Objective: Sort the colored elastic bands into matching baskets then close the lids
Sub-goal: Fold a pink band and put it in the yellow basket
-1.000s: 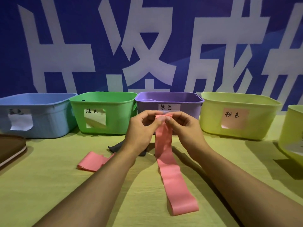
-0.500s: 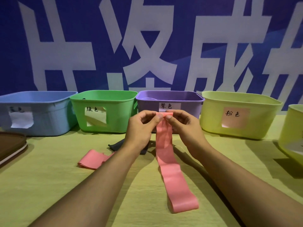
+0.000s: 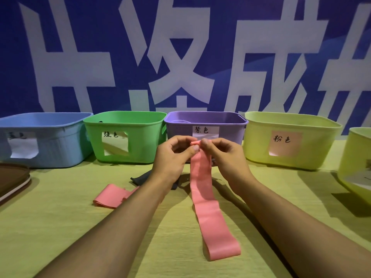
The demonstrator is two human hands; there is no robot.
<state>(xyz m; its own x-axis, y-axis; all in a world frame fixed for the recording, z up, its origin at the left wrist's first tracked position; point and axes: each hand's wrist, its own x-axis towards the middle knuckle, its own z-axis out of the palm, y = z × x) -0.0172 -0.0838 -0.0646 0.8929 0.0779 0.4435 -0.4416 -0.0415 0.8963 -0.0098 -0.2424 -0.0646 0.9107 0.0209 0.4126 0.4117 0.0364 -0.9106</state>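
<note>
Pinching pink band (image 3: 202,189), baskets labelled 绿色, 紫色, 粉色

Left hand (image 3: 170,159) and right hand (image 3: 225,157): both bare, no gloves, rings or watch visible. Forearms uncovered along their whole visible length; short, unpainted fingernails.

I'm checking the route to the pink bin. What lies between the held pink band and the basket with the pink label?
In the head view, only the right hand separates the held pink band from the pink-labelled basket; the tablecloth there is bare.
</note>
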